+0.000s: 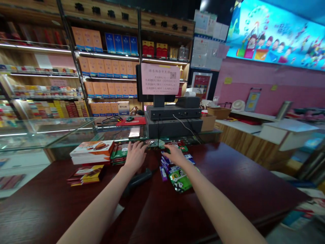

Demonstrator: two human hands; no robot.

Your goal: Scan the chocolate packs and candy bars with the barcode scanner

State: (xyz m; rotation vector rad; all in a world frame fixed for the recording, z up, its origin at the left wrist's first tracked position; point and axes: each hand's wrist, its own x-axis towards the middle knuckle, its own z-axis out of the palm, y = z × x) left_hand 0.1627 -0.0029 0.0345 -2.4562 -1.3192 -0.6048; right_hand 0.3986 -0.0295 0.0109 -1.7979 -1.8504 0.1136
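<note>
Near the counter's [241, 179] back-left edge sits a box [92, 150], then green packets [118, 153] beside the left hand [136, 156], fingers spread wide, a scanner [140, 179] between the forearms, purple packs [164, 171] by the right hand [175, 155], whose grip I cannot tell, and counter stretching to the right edge.

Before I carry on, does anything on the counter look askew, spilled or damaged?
Nothing spilled or damaged that I can make out. The purple packets by the right hand lie at uneven angles, with the green packet skewed at their near end; that looks untidier than the stacked white-and-orange boxes at the left.
</note>
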